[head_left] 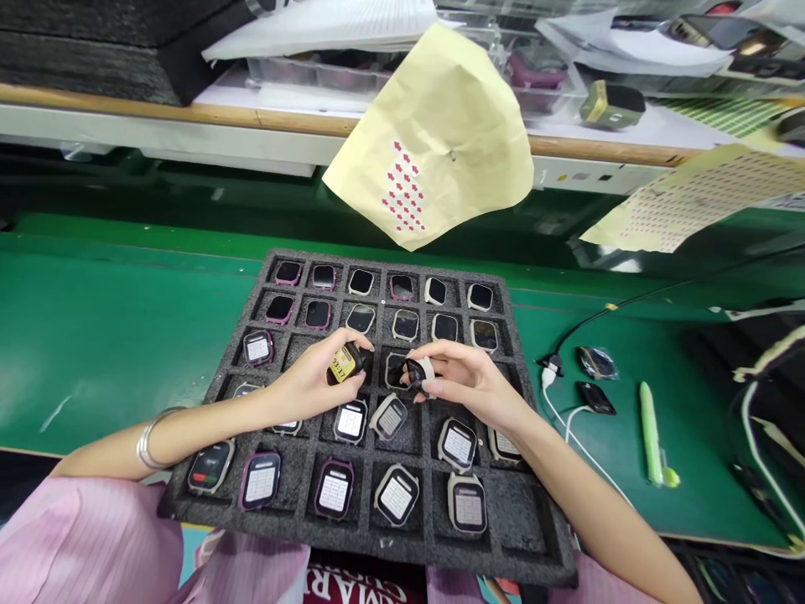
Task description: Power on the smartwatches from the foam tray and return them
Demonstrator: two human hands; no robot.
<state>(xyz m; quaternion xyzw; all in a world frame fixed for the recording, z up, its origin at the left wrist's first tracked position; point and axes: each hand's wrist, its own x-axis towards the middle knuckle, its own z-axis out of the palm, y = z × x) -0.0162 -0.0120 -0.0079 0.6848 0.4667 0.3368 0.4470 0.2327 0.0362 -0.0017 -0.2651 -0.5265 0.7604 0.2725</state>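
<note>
My left hand (308, 377) grips a smartwatch (343, 364) between thumb and fingers; its lit yellow screen reads 03:17. In my right hand (469, 377) is a second smartwatch (420, 374) with a pale beige frame and a dark glossy face, pinched in the fingers and partly hidden by them. Both hands are over a grey foam tray (532, 564) divided into compartments. Purple-framed and beige-framed watches lie in most of them. Toward the back the screens are dark, while nearer ones, such as a purple-framed watch (334, 489), show lit white screens.
The tray rests on a green bench (113, 335). To the right lie a green pen (650, 432), a small black device (595, 398), a bagged item (597, 362) and a white cable (588, 453). A yellow sticker sheet (465, 126) hangs from the shelf above.
</note>
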